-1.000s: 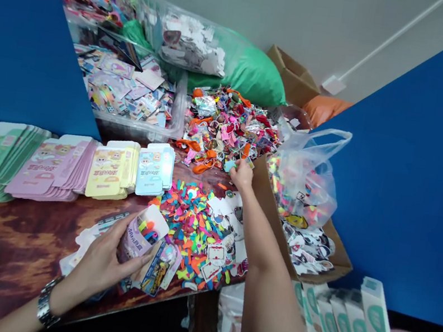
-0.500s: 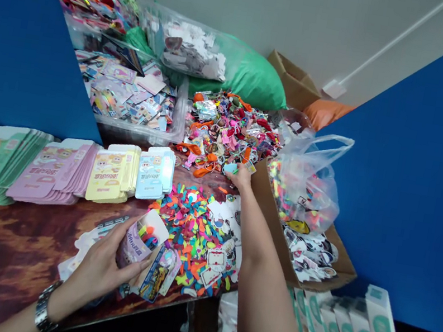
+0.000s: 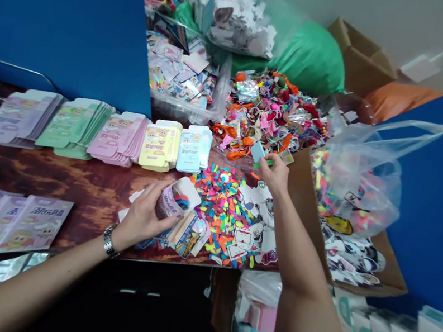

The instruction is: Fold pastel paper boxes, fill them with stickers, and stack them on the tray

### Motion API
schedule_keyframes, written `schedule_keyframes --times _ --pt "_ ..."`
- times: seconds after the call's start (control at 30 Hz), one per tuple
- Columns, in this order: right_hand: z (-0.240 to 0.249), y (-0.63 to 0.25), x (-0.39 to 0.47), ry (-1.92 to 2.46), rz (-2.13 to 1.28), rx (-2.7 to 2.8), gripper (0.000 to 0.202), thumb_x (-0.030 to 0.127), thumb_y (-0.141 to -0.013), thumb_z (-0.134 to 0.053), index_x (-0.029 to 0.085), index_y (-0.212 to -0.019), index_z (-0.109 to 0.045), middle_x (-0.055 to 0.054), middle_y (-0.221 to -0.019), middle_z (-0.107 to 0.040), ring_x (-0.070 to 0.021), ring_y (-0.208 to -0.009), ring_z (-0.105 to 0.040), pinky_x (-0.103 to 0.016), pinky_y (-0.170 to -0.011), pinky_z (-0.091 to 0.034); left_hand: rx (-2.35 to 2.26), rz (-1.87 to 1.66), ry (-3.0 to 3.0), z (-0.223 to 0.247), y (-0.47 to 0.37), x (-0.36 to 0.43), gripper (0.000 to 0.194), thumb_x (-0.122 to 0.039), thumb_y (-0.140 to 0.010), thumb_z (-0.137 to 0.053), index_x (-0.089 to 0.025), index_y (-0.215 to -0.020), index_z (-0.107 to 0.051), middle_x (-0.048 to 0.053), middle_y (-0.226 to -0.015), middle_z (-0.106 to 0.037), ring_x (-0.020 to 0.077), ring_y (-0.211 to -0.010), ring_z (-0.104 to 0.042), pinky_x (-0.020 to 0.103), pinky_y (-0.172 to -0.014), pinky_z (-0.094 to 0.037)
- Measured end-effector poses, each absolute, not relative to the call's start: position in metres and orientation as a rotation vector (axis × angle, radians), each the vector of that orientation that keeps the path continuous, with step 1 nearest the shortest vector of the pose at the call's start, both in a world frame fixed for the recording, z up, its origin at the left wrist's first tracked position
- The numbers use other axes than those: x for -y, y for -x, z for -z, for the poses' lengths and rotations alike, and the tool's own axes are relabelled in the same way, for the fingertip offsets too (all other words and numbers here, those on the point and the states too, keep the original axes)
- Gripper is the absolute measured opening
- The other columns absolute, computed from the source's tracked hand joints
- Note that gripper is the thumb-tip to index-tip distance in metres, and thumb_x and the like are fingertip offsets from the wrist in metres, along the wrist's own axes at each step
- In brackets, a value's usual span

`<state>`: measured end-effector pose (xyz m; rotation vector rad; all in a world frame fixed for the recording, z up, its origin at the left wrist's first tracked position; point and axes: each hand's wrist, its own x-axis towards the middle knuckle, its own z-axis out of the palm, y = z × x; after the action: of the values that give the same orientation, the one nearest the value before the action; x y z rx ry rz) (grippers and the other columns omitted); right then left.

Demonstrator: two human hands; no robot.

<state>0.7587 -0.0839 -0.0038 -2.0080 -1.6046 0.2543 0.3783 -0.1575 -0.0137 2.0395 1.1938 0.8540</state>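
Observation:
My left hand (image 3: 148, 213) is closed around a small purple printed box (image 3: 168, 202) whose top flap stands up, with colourful bits inside. Several cards (image 3: 188, 234) fan out beside the box at my left fingertips. My right hand (image 3: 275, 172) pinches a small light-blue piece (image 3: 258, 152) with a green strip below it, at the front edge of a heap of mixed trinkets (image 3: 274, 118). What exactly the blue piece is, I cannot tell. Between the hands lies a pile of small bright rubbery pieces (image 3: 220, 200), with white cut-out stickers (image 3: 256, 197) along its right side.
Flat folded boxes in purple (image 3: 21, 118), green (image 3: 73, 127), pink (image 3: 118, 137), yellow (image 3: 160, 144) and blue (image 3: 193, 150) line the table's back. Filled purple packs (image 3: 39, 223) lie front left. A cardboard box (image 3: 392, 274) with a plastic bag (image 3: 367, 184) stands right; a clear bin (image 3: 220, 95) of cards sits behind.
The view has swung left, showing more packs and folded boxes. My right hand has drawn slightly back from the trinkets, holding the light-blue piece. My left hand still holds the purple box.

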Motion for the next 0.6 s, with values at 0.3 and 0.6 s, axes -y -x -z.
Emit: schedule_keyframes --times 0.3,0.6 --pt "-0.099 -0.655 0.135 1.399 -1.224 2.038 0.022 0.039 -0.09 -0.058 0.017 -0.087 -0.058 0.002 -0.071 -0.058 -0.0076 -0.057 -0.048 -0.019 -0.053 -0.034 -1.232 -0.826 -2.121 0.018 -0.373 0.158 0.068 -0.044 -0.081 -0.068 -0.017 -0.138 -0.045 0.013 -0.131 -0.058 0.0277 -0.12 -0.057 0.041 -0.103 -0.047" --pt "-0.093 -0.586 0.15 1.432 -0.874 2.456 0.006 0.017 -0.084 -0.058 0.017 -0.078 -0.059 0.003 -0.069 -0.058 -0.0094 -0.06 -0.048 -0.021 -0.059 -0.03 -1.171 -0.889 -2.328 0.02 -0.362 0.171 0.077 -0.034 -0.084 -0.062 -0.019 -0.15 -0.027 0.015 -0.136 -0.054 0.0305 -0.122 -0.053 0.046 -0.103 -0.044"
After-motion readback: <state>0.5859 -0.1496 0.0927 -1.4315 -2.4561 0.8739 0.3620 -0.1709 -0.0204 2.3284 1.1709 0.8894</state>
